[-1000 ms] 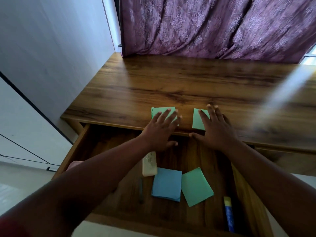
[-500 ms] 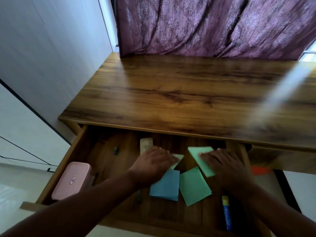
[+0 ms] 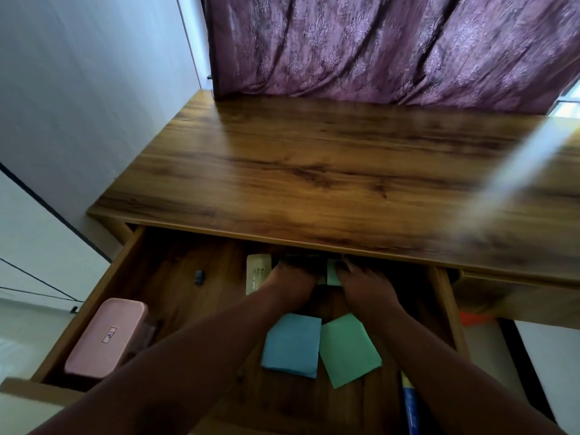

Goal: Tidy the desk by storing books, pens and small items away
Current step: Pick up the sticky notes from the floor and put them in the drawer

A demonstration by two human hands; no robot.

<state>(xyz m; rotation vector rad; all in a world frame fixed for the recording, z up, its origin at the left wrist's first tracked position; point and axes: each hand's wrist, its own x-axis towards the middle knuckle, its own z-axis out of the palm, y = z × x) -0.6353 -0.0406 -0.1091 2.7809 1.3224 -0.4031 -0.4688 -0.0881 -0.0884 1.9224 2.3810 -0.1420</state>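
From where I stand the job looks nearly finished: the tabletop [image 3: 314, 171] shows nothing on it in the part I can see, only bare wood and a streak of glare at the right. Everything has gone into the open drawer [image 3: 103, 296] below its front edge. Both hands are pushed deep toward the back of it. The left hand [image 3: 290, 279] and the right hand [image 3: 364, 284] lie side by side, palms down, and a small green note [image 3: 333, 274] peeks out between them, under the right hand's fingers. The fingertips sit in the shadow under the tabletop's lip, so I cannot tell whether either grip is pinching paper or just pressing it flat. Nearer the front of the drawer lie a blue note pad [image 3: 292, 343] and a green note pad [image 3: 348, 348], touching edge to edge. There is a pink case [image 3: 105, 337] in the left front corner, a pale eraser [image 3: 258, 273] just beside the left hand, and a blue tube [image 3: 410, 403] along the right wall. What I judge is left is to let go of the notes, draw the arms out and push the drawer in.
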